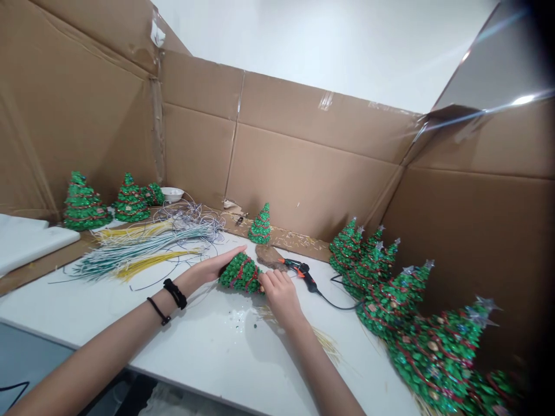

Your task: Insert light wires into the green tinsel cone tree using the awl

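A small green Christmas tree with red garland lies tilted on its side above the white table, its wide base toward the left. My left hand is wrapped around that base and holds it. At the tree's narrower right end, the fingers of my right hand are closed together and touch the branches. Whatever they pinch is hidden or too small to name. Just beyond my right hand lies a hot glue gun, its nozzle over a brown pad.
Bundles of white, green and yellow wires spread at the left. One small tree stands at the back, and several star-topped trees line the right side. The glue gun's cord runs right. Cardboard walls enclose the table.
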The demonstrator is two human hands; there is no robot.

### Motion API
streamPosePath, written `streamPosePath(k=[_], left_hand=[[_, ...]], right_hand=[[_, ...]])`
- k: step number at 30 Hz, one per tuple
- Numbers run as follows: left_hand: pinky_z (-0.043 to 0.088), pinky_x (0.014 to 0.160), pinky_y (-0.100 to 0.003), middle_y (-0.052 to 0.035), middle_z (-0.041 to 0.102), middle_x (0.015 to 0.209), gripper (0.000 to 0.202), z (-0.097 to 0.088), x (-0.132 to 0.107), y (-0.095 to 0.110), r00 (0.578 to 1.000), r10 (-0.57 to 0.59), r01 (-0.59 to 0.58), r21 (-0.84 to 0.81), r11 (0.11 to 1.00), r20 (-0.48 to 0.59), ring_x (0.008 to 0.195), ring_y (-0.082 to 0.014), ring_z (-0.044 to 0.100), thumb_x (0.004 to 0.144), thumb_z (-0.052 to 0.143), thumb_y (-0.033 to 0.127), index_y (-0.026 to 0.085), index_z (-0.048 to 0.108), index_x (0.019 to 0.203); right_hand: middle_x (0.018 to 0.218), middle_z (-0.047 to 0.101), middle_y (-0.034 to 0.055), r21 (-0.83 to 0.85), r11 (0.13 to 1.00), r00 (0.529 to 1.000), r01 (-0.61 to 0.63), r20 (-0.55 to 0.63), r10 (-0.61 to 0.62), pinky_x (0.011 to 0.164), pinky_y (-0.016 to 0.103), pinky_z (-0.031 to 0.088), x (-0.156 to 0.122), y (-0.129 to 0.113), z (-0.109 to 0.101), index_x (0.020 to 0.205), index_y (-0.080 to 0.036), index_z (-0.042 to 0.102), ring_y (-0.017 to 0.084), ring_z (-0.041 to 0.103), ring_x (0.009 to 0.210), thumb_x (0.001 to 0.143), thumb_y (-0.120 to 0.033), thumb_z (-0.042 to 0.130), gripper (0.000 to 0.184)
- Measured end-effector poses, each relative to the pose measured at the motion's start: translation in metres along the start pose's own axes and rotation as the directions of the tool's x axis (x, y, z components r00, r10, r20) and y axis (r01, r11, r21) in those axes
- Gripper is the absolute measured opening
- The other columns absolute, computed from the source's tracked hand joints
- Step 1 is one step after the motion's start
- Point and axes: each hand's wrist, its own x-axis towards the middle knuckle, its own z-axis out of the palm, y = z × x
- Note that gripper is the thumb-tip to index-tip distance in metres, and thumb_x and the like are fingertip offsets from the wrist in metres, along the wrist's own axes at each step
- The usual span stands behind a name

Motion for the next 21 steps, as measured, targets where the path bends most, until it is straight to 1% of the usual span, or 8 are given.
streamPosePath(k=[3, 5, 9, 12, 14, 16, 19, 21], left_hand=[[0.042, 0.077, -0.032, -0.0005, 0.062, 0.065, 0.035, 0.002, -0.001, 0.000, 0.999, -0.029, 0.030, -0.109, 0.994, 0.016, 0.062, -0.0149, 0.052, 0.076, 0.061, 0.049, 0.017, 0.061, 0.064], [0.042, 0.076, -0.032, 0.0000, 0.061, 0.064, 0.032, 0.004, -0.002, 0.001, 1.000, -0.020, 0.023, -0.146, 0.989, 0.024, 0.061, -0.0143, 0.051, 0.077, 0.061, 0.046, 0.017, 0.061, 0.064], [0.041, 0.076, -0.030, 0.0000, 0.061, 0.067, 0.026, 0.006, -0.003, 0.002, 1.000, 0.003, -0.002, -0.159, 0.987, 0.007, 0.065, -0.0147, 0.052, 0.081, 0.059, 0.039, 0.017, 0.063, 0.067], [0.042, 0.075, -0.029, 0.0013, 0.060, 0.064, 0.028, 0.006, -0.004, 0.003, 1.000, 0.000, 0.001, -0.157, 0.988, 0.004, 0.062, -0.0135, 0.051, 0.079, 0.061, 0.041, 0.017, 0.062, 0.064], [0.042, 0.073, -0.030, 0.0005, 0.062, 0.064, 0.033, 0.004, -0.003, 0.002, 0.999, -0.039, 0.044, -0.153, 0.987, 0.036, 0.060, -0.0134, 0.051, 0.078, 0.061, 0.045, 0.017, 0.061, 0.062], [0.042, 0.072, -0.031, -0.0009, 0.063, 0.065, 0.035, 0.003, -0.002, 0.002, 0.997, -0.069, 0.074, -0.141, 0.987, 0.042, 0.060, -0.0139, 0.052, 0.077, 0.061, 0.048, 0.016, 0.062, 0.064], [0.041, 0.073, -0.031, -0.0010, 0.063, 0.065, 0.032, 0.004, -0.002, 0.001, 0.999, -0.049, 0.049, -0.143, 0.989, 0.008, 0.061, -0.0141, 0.052, 0.077, 0.062, 0.045, 0.015, 0.064, 0.067], [0.042, 0.073, -0.030, -0.0012, 0.064, 0.066, 0.031, 0.007, -0.002, 0.001, 0.999, -0.033, 0.033, -0.145, 0.989, 0.000, 0.062, -0.0145, 0.053, 0.080, 0.059, 0.043, 0.016, 0.064, 0.066]], right_hand=[[0.071, 0.054, 0.0034, 0.032, 0.999, 1.000, -0.009, -0.005, 0.010, 0.065, 0.031, 0.028, -0.001, 0.000, 0.004, 0.083, -0.019, 0.055, 0.019, 0.043, 0.069, 0.093, -0.011, 0.040, 0.020], [0.072, 0.054, 0.0037, 0.058, 0.998, 1.000, -0.004, -0.023, 0.005, 0.065, 0.032, 0.028, -0.001, 0.000, 0.008, 0.085, -0.019, 0.056, 0.019, 0.043, 0.070, 0.093, -0.010, 0.039, 0.020], [0.072, 0.055, 0.0037, 0.133, 0.991, 0.998, -0.026, -0.051, 0.033, 0.065, 0.031, 0.028, -0.001, -0.002, 0.015, 0.087, -0.018, 0.058, 0.018, 0.043, 0.071, 0.093, -0.010, 0.038, 0.022], [0.073, 0.056, 0.0037, 0.211, 0.974, 0.995, -0.084, -0.035, 0.093, 0.065, 0.030, 0.029, -0.002, -0.001, 0.016, 0.084, -0.018, 0.058, 0.018, 0.044, 0.071, 0.093, -0.012, 0.039, 0.022], [0.074, 0.057, 0.0037, 0.304, 0.943, 0.990, -0.134, -0.009, 0.144, 0.066, 0.030, 0.031, -0.003, 0.000, 0.015, 0.082, -0.018, 0.057, 0.018, 0.045, 0.072, 0.093, -0.015, 0.039, 0.022], [0.076, 0.058, 0.0037, 0.413, 0.891, 0.980, -0.190, 0.020, 0.200, 0.066, 0.029, 0.034, -0.004, 0.000, 0.013, 0.085, -0.019, 0.057, 0.018, 0.047, 0.074, 0.094, -0.018, 0.037, 0.022], [0.079, 0.059, 0.0044, 0.514, 0.816, 0.958, -0.266, 0.044, 0.284, 0.067, 0.028, 0.038, -0.005, -0.001, 0.011, 0.098, -0.019, 0.056, 0.019, 0.051, 0.078, 0.094, -0.016, 0.034, 0.023], [0.081, 0.059, 0.0046, 0.518, 0.804, 0.949, -0.290, 0.047, 0.312, 0.068, 0.028, 0.039, -0.005, -0.001, 0.009, 0.103, -0.019, 0.055, 0.019, 0.051, 0.080, 0.090, -0.011, 0.034, 0.026]])
